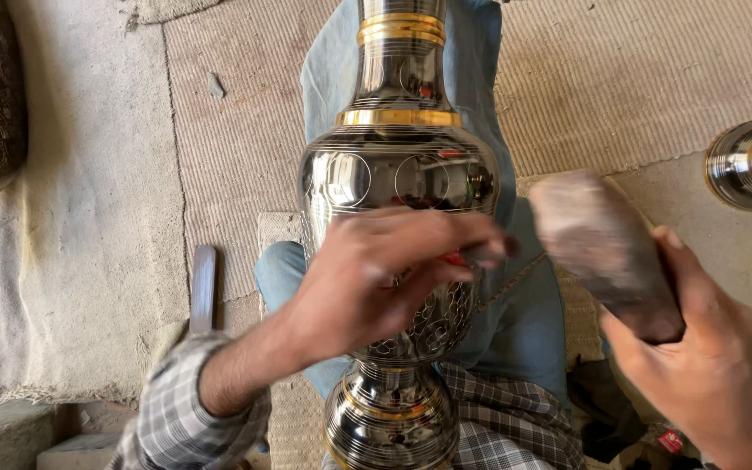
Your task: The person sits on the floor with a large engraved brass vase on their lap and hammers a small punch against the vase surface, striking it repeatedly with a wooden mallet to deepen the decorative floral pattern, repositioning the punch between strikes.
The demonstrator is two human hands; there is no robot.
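A flat stick (pixel 204 287) lies on the floor. The left hand (pixel 376 278) pinches a small tool (pixel 480 253) against the big shiny vase (pixel 398 174) (it rests across the lap). The right hand (pixel 698 357) grips a blurry mallet (pixel 602 248).

Vase (pixel 398 174): dark polished metal, gold bands, engraved circles; sleeve (pixel 176 409) grey-white plaid; jeans (pixel 524 322) blue.

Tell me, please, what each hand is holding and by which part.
The right hand grips a wooden mallet by its lower end. The left hand pinches a small tool against the metal vase.
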